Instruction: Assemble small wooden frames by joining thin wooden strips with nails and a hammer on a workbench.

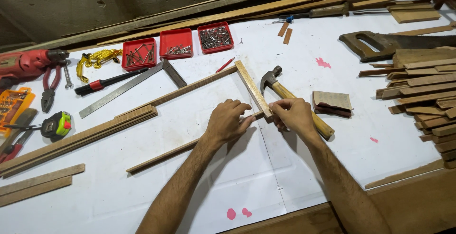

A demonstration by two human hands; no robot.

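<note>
Head view: we note a white worktop (199,177) with a three-sided wooden frame (190,88) lying flat on it, made of thin strips. The left hand (227,120) rests on the near strip (164,156) close to the corner joint, fingers curled and pressing down on the wood, fingertips (244,107) meeting the short cross strip (252,88). The right hand (293,115) sits just beside that corner, fingers pinched narrow at the joint; whether they hold a nail we cannot tell. A claw hammer (285,94) lies under and behind the right hand, its wooden handle running toward the right, head just beside the cross strip. A folded pad of sandpaper (332,102) lies near the hammer. Three red trays (176,43) of nails and screws stand at the far edge. A steel square (133,84), a tape measure (57,125), pliers (50,89) and a red drill (26,64) lie to the left; a handsaw (384,44) and a stack of cut strips (427,91) to the right.
</note>
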